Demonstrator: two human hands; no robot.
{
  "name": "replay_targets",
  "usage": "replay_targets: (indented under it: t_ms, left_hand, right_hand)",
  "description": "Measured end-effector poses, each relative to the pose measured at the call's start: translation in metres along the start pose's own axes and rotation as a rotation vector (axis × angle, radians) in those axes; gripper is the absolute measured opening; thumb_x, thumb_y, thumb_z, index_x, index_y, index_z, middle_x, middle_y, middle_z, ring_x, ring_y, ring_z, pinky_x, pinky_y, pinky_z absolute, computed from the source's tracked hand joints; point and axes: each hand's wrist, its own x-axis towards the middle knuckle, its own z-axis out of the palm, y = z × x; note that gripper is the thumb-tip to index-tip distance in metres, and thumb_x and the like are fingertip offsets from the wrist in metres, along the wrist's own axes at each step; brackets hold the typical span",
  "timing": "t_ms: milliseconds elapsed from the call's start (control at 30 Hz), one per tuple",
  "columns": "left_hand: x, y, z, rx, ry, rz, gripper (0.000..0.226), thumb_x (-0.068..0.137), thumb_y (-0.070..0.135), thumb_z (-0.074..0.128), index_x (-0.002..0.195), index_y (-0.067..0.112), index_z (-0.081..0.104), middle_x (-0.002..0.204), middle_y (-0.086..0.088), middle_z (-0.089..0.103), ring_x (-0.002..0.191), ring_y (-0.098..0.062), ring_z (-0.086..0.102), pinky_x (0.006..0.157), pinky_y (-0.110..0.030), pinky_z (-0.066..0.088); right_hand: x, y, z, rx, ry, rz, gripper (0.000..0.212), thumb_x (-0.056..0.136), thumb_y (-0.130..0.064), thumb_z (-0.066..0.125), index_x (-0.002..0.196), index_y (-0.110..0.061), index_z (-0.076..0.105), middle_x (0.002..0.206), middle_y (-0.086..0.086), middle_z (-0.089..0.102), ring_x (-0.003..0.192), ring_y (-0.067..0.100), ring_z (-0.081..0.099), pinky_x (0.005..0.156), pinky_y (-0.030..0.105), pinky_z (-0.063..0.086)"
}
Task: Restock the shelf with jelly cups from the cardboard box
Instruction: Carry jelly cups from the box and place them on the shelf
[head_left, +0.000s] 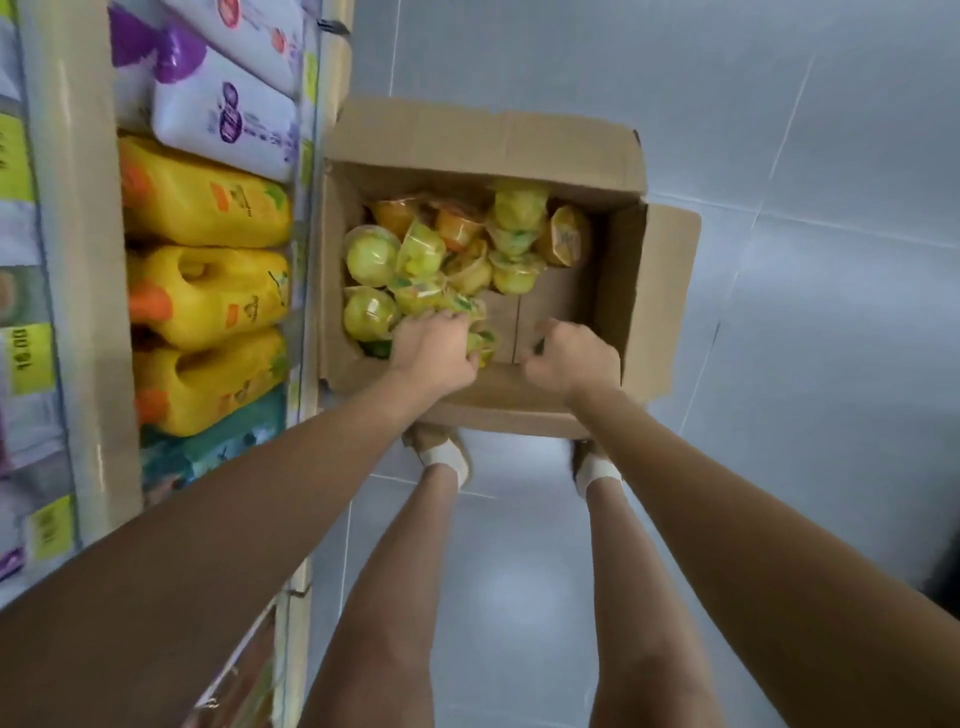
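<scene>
An open cardboard box (631, 291) stands on the floor next to the shelf (83, 291). Several yellow and orange jelly cups (426, 254) lie piled in its left and far part. My left hand (434, 345) reaches into the box and grips a pack of yellow jelly cups (480, 343) at the near side. My right hand (569, 356) is in the box's near right corner with curled fingers; a small dark-green bit shows at its fingertips, and whether it holds anything is hidden.
The shelf at left carries yellow jugs (208, 296) with orange caps, white and purple packs (223, 114) and yellow price tags (31, 361). My feet (441, 457) stand just behind the box. Grey tiled floor (779, 156) spreads to the right and beyond.
</scene>
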Motion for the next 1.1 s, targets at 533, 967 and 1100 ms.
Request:
replay_targets:
  t_ms: [533, 967, 1100]
  left_hand:
    - [0.173, -0.017, 0.072, 0.144, -0.009, -0.085, 0.068, 0.085, 0.047, 0.063, 0.135, 0.010, 0.036, 0.132, -0.016, 0.049, 0.124, -0.031, 0.043, 0.092, -0.038, 0.041]
    - [0.198, -0.025, 0.093, -0.119, 0.088, -0.111, 0.077, 0.080, 0.035, 0.073, 0.141, 0.018, 0.030, 0.114, -0.012, 0.064, 0.105, -0.033, 0.062, 0.080, -0.038, 0.050]
    - [0.181, -0.023, 0.085, -0.172, 0.104, -0.093, 0.080, 0.079, 0.040, 0.072, 0.143, 0.016, 0.030, 0.114, -0.011, 0.064, 0.103, -0.032, 0.062, 0.078, -0.037, 0.049]
  right_hand:
    - [0.182, 0.023, 0.082, 0.186, 0.006, 0.292, 0.078, 0.083, -0.067, 0.053, 0.133, -0.009, 0.039, 0.124, 0.010, 0.057, 0.115, 0.029, 0.056, 0.084, 0.036, 0.045]
    - [0.201, 0.025, 0.116, 0.792, 0.226, 0.280, 0.065, 0.077, -0.034, 0.078, 0.127, -0.011, 0.044, 0.125, 0.003, 0.061, 0.117, 0.017, 0.057, 0.091, 0.022, 0.043]
    - [0.189, 0.032, 0.100, 0.781, 0.210, 0.250, 0.065, 0.076, -0.033, 0.079, 0.127, -0.009, 0.045, 0.126, 0.004, 0.061, 0.117, 0.017, 0.057, 0.090, 0.020, 0.041]
